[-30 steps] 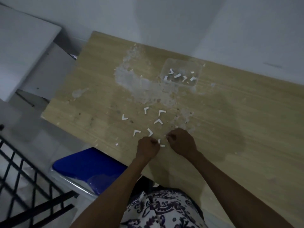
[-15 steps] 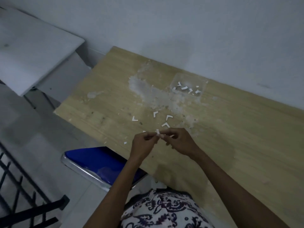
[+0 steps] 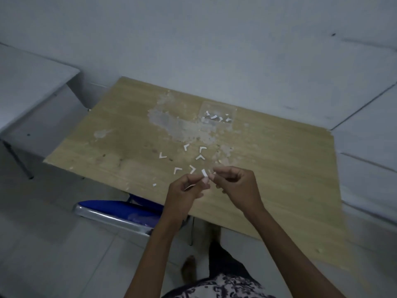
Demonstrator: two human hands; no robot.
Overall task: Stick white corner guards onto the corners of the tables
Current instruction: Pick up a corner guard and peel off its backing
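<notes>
A wooden table (image 3: 279,179) fills the middle of the view, its far edge against a pale wall, its top scarred by a grey worn patch near the far edge. A blue chair (image 3: 120,208) is tucked under the near left edge. Toward the far edge sits a clear container (image 3: 217,114) holding spare white pieces. Loose white corner guards (image 3: 200,157) lie spread flat near the table's centre, probably laid out within easy reach. Over the near edge, the left hand (image 3: 187,190) pinches one corner guard (image 3: 204,172) upright in its fingertips. The right hand (image 3: 235,182), fingers curled, pinches at the guard's tip, likely peeling its backing before sticking; the grip is too small to confirm.
</notes>
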